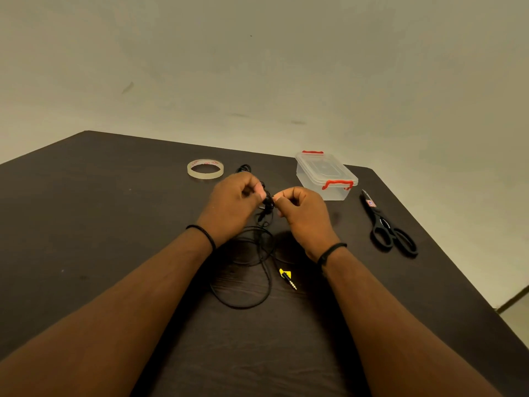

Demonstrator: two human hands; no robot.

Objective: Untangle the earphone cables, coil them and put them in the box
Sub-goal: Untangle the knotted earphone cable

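Earphone cable (259, 282): a thin black cord. Its top part is bunched in a small knot, held up between the two hands. The rest hangs down and lies in big loose loops on the desk (86, 224), right below the hands.
Plug (288, 279): the cord's end, black with a shiny metal tip and a bit of yellow on it. It lies on the desk beside the loops, near the right wrist.
Second cable bit (244, 168): a small dark bundle on the desk behind the left hand. It is too small to see well.
Left hand (233, 203): its grip is closed, with fingers and thumb curled and pinching the knot from the left.
Right hand (300, 212): its grip is closed too, with fingertips pinching the same knot from the right. The two hands nearly touch.
Box (326, 176): clear plastic with red clips and its lid on. It sits on the desk just behind the right hand.
Tape roll (205, 169): a clear ring lying flat, behind the left hand.
Scissors (386, 224): black, lying flat to the right of the box, well apart from the cord.
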